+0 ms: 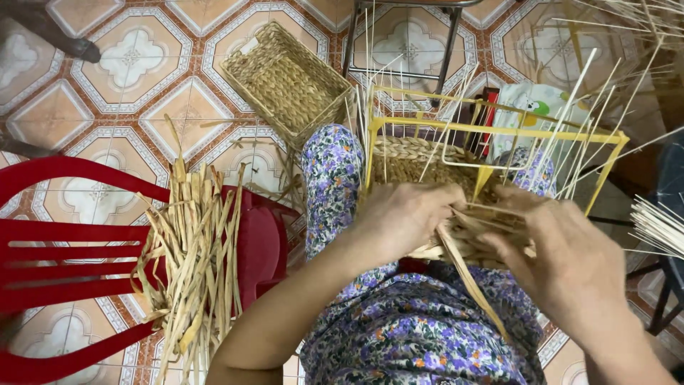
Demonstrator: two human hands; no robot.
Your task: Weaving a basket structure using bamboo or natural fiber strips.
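Weaving at frame centre: left hand [402, 217] & right hand [563, 260] both pinch dried straw strands [463, 249] on half-woven basket [417, 160]; strands look light, bendy, brittle — grip near the weave.

Both hands [406, 217] [563, 260] cover the woven strips where they meet. The red chair [64, 249] and dried strip bundle [189, 264] are cut off by the frame edges.
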